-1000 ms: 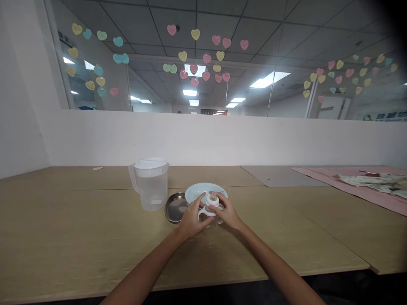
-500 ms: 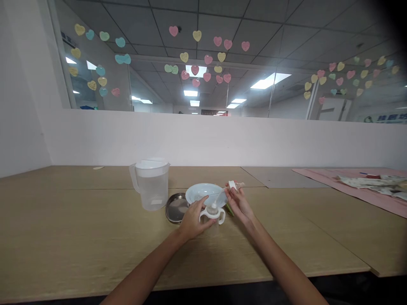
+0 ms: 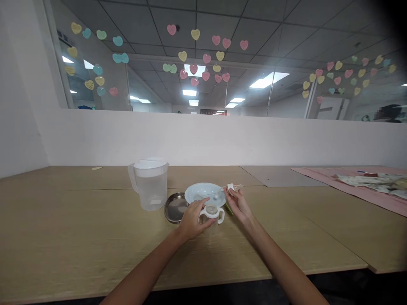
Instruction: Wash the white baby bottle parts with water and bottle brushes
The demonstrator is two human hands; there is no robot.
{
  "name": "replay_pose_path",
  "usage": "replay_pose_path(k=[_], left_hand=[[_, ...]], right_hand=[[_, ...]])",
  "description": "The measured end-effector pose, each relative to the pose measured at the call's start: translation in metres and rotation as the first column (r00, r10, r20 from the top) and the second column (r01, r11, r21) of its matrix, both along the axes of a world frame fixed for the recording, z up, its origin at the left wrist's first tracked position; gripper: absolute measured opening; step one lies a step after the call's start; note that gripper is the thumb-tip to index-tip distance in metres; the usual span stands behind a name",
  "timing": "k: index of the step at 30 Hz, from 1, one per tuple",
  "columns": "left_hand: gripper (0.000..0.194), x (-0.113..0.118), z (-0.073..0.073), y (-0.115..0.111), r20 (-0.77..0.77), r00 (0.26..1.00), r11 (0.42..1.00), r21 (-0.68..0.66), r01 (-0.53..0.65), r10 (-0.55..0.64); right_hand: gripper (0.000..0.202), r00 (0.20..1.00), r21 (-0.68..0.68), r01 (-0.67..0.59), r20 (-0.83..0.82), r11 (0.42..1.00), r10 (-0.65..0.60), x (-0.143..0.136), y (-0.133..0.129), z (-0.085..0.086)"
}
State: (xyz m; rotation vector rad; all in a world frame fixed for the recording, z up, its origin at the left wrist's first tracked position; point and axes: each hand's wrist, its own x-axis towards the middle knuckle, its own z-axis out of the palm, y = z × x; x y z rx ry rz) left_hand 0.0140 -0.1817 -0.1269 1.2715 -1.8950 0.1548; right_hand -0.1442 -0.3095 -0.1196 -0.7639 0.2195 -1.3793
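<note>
A clear baby bottle with white side handles (image 3: 212, 214) stands on the table with its mouth open. My left hand (image 3: 191, 220) is wrapped round its left side. Above and to the right of the bottle, my right hand (image 3: 238, 204) pinches a white bottle cap with a clear teat (image 3: 231, 188); the teat points right. Behind the bottle lies a pale blue bowl (image 3: 203, 190) with a small white item (image 3: 216, 197) over or in it. A thin line runs from near my left fingertips toward the cap; what it is I cannot make out.
A lidded clear pitcher (image 3: 152, 186) stands on the left, beside a round metal tray (image 3: 174, 207). Something green (image 3: 229, 209) lies right of the bowl. A pink cloth (image 3: 318, 173) with fabric on it covers the far right of the wooden table (image 3: 79, 237).
The white tube-like piece that rose from the bottle's mouth is now away from it, over the bowl. Both hands keep their holds. The view has shifted slightly.
</note>
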Motion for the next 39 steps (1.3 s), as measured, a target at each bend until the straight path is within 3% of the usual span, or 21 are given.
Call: replay_pose_path(k=[6,9,13,22,30,39], left_hand=[[0.053,0.000,0.000,0.000,0.027,1.000,1.000,-0.012,-0.014,0.014],[0.052,0.000,-0.001,0.000,0.034,0.999,1.000,-0.010,-0.013,0.014],[0.051,0.000,0.001,0.000,0.038,0.999,1.000,-0.012,-0.005,0.006],[0.051,-0.001,0.002,0.002,0.044,0.999,1.000,-0.013,-0.002,0.003],[0.050,-0.002,0.004,0.003,0.045,0.999,1.000,0.005,-0.005,0.005],[0.049,-0.001,0.003,0.002,0.050,0.999,1.000,-0.005,-0.002,0.003]], right_hand=[[0.040,0.959,-0.161,0.143,-0.222,0.977,-0.177,0.004,0.003,-0.004],[0.042,0.855,-0.380,0.174,-0.400,0.908,-0.331,0.009,0.005,-0.009],[0.041,0.699,-0.602,0.052,-0.547,0.796,-0.460,0.013,0.003,-0.018],[0.037,0.550,-0.640,0.276,-0.507,0.717,-0.664,0.003,0.000,-0.013],[0.029,0.594,-0.559,0.269,-0.545,0.784,-0.592,0.007,0.005,-0.012],[0.035,0.467,-0.631,0.281,-0.568,0.723,-0.678,0.004,0.012,-0.009]])
